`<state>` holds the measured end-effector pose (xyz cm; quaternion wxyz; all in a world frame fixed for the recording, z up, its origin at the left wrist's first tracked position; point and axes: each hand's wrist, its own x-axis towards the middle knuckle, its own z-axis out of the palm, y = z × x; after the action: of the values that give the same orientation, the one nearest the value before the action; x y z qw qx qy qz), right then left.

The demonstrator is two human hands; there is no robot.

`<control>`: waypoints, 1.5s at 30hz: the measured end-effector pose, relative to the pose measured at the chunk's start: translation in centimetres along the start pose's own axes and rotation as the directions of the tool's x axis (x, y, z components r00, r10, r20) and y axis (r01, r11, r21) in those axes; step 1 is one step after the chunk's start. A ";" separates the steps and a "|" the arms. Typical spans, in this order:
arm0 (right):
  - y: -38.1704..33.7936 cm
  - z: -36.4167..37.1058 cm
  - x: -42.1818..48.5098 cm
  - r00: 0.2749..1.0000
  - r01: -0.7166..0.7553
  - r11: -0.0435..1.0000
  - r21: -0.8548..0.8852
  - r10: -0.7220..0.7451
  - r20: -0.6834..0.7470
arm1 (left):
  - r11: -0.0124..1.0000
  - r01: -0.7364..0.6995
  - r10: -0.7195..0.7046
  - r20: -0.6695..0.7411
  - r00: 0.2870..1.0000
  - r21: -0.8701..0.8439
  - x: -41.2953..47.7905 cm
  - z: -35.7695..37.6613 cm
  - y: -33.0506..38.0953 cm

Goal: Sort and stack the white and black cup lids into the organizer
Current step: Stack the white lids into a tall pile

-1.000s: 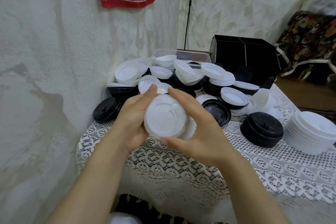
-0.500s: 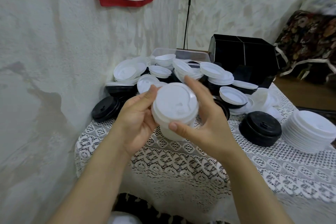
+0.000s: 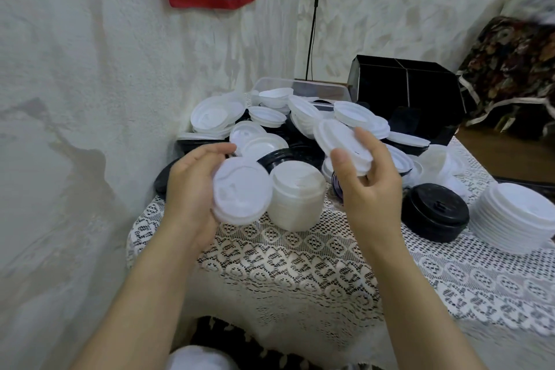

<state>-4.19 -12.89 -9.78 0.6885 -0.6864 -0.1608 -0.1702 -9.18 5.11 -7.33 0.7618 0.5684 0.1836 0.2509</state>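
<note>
Two hands held apart: the left hand (image 3: 189, 189) cups nested white lids (image 3: 241, 189) by the rim, and the right hand (image 3: 369, 189) pinches one tilted white lid (image 3: 342, 144). Between them a white lid stack (image 3: 295, 198) stands near the tabletop (image 3: 300, 264) front edge. The black organizer (image 3: 405, 93) sits behind the lid heap (image 3: 270, 117).

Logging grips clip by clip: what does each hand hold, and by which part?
The left hand holds a white lid by its left edge; the right hand pinches a second white lid at its near rim.
</note>
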 end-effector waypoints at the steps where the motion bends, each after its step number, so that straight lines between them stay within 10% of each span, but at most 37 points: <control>1: 0.1 -0.1 0.1 1.000 -0.018 1.000 -0.001 0.018 -0.003 | 0.998 -0.003 0.004 -0.019 1.000 0.062 0.2 -0.5 0.1; 12: 2.3 1.0 0.0 0.952 -0.034 0.965 -0.261 0.110 0.285 | 0.514 -0.328 0.177 0.277 0.945 0.792 1.5 -1.2 -2.9; 17: 2.2 1.2 0.0 0.935 -0.040 0.953 -0.301 0.142 0.325 | 0.415 -0.422 0.223 0.359 0.906 0.806 2.0 -1.1 -3.8; 23: 2.1 1.2 0.2 0.921 -0.031 0.952 -0.305 0.146 0.362 | 0.783 -0.423 0.234 0.414 0.880 0.456 0.7 -0.1 -3.4; 32: 2.3 1.2 0.1 0.911 -0.042 0.959 -0.279 0.151 0.383 | 0.759 -0.410 0.150 0.477 0.866 0.506 0.8 0.6 -3.3; 45: 2.8 1.3 -0.1 0.924 -0.011 0.950 -0.313 0.129 0.360 | 0.233 -0.431 -0.289 0.485 0.825 0.872 -0.2 -4.1 -1.1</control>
<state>-3.00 -11.58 -12.34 0.5363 -0.8094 -0.2368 -0.0333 -11.45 7.96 -9.61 0.2458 0.9667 0.0391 -0.0592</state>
